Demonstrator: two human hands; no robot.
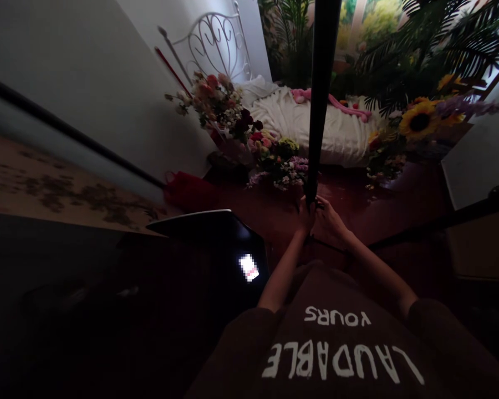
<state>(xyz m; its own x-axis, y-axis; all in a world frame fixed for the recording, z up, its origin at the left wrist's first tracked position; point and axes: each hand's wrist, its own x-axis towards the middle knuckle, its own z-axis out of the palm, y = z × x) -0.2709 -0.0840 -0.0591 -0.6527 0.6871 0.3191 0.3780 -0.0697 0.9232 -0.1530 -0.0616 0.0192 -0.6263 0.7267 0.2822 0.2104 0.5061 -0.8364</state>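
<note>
A black upright pole runs from the top of the view down to my two hands. My left hand is wrapped round the lower part of the pole. On the pole's right side, my right hand has its fingers bent against a small dark part of it; what exactly they grip is too dark to make out. A thin dark rod extends just below my hands.
Flower bunches and a white-draped bed stand ahead, with sunflowers and palm leaves at the right. A dark tabletop with a glowing blurred screen is at my left. A red bag lies beyond it.
</note>
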